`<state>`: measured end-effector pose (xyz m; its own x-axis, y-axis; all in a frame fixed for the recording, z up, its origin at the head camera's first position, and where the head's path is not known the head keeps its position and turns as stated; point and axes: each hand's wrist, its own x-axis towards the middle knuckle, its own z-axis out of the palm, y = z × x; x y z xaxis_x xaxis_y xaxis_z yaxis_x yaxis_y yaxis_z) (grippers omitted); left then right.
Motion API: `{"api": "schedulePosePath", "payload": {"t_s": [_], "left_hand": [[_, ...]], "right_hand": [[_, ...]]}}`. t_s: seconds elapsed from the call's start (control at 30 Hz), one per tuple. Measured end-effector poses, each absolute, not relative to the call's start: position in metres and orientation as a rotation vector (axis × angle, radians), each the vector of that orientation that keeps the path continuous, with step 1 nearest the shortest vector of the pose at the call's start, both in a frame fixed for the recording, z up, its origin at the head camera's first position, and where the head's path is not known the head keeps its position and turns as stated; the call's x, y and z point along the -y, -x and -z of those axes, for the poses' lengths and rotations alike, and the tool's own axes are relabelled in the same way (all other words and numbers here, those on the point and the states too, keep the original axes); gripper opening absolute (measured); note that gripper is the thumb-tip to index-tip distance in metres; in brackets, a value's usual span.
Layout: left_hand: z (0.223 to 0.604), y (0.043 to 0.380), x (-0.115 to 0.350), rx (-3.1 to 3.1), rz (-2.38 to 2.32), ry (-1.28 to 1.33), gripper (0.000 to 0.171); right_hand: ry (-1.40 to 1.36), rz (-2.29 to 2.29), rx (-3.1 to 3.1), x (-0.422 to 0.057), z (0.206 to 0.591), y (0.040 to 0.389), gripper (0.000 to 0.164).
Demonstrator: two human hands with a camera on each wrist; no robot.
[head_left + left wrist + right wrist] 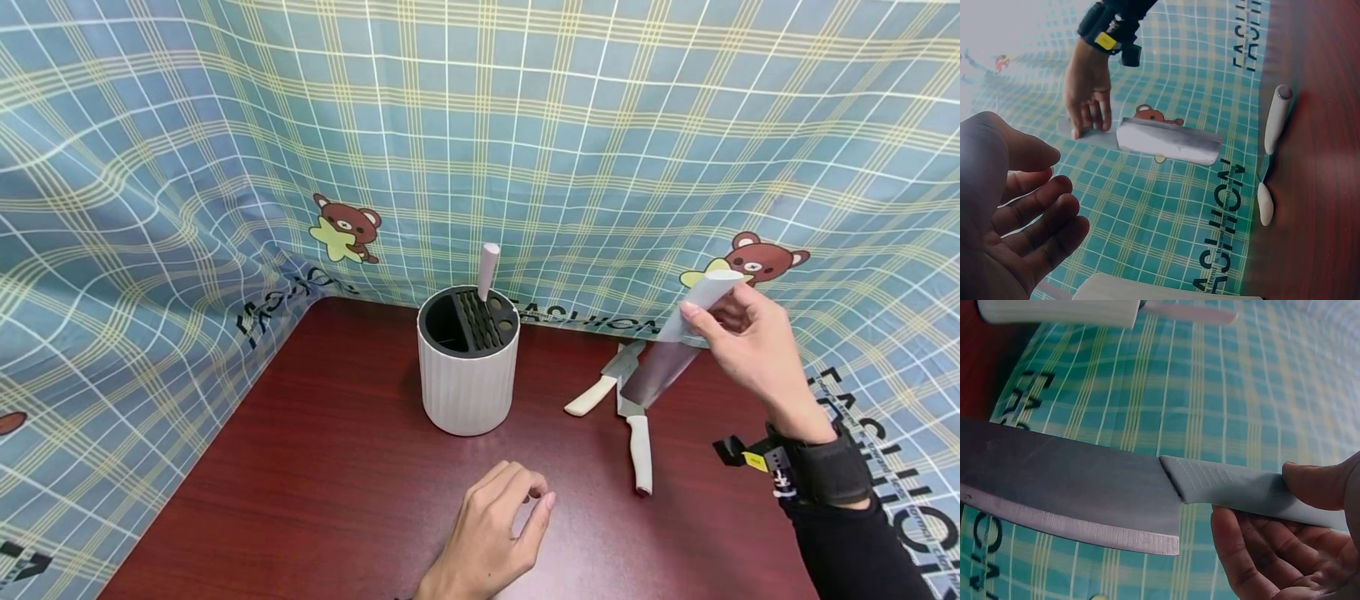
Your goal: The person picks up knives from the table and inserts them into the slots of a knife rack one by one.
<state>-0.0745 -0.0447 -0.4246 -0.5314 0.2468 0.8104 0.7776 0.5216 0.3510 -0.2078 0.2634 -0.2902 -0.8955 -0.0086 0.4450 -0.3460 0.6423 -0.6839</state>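
My right hand [761, 354] pinches a cleaver [662, 371] by its pale handle, thumb on one side and fingers on the other. The broad blade points down and to the left, above two knives on the table. In the right wrist view the cleaver's handle [1229, 484] shows clearly, with the thumb across it. My left hand [491, 529] holds nothing; its fingers are loosely curled in front of the white ribbed knife holder [467, 396]. From the holder's black slotted top a pale knife handle [488, 271] sticks up.
One white-handled knife [592, 397] lies right of the holder, its blade crossing that of a second white-handled knife [641, 454] pointing toward me. A plaid cloth [570, 167] with bear prints hangs behind and beside the dark red table [300, 467].
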Motion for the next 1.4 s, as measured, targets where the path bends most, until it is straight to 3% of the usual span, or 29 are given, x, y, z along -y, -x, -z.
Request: {"api": "schedulePosePath", "payload": {"t_s": [0.37,1.4], "left_hand": [[0.424,0.075,0.046,2.045,0.944,0.82,0.007],[0.411,0.075,0.044,1.944,0.966,0.841,0.014]], "right_hand": [[-0.477,-1.301,2.351,-0.23,0.284,0.188,0.028],[-0.854,-1.146,2.243,-0.167,0.29,0.135,0.032]]}}
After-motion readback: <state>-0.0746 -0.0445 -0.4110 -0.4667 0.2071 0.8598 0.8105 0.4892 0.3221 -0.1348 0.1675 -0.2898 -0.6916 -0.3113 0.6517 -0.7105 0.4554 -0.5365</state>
